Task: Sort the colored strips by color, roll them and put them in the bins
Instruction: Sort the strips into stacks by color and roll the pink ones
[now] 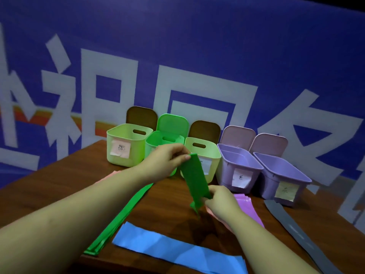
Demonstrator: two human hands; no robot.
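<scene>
Left hand [167, 159] pinches the top end of a green strip [194, 177]; right hand [221, 200] grips its lower end, strip held taut above the worktop [49, 184], in front of the green bin [158, 143]. Looks thin, light, floppy w/ slight spring: prob. roll from one end, pinching edges so it won't uncoil. More green strips [120, 216] lie flat below.

**Setting: table and backdrop**

Wooden table [49, 186], dark reddish-brown grain, corner pointing away. Behind it, blue banner wall [197, 46] with large white characters [110, 91] and an orange-red stripe [37, 117] at left. Dim lighting; upper right corner black.
</scene>
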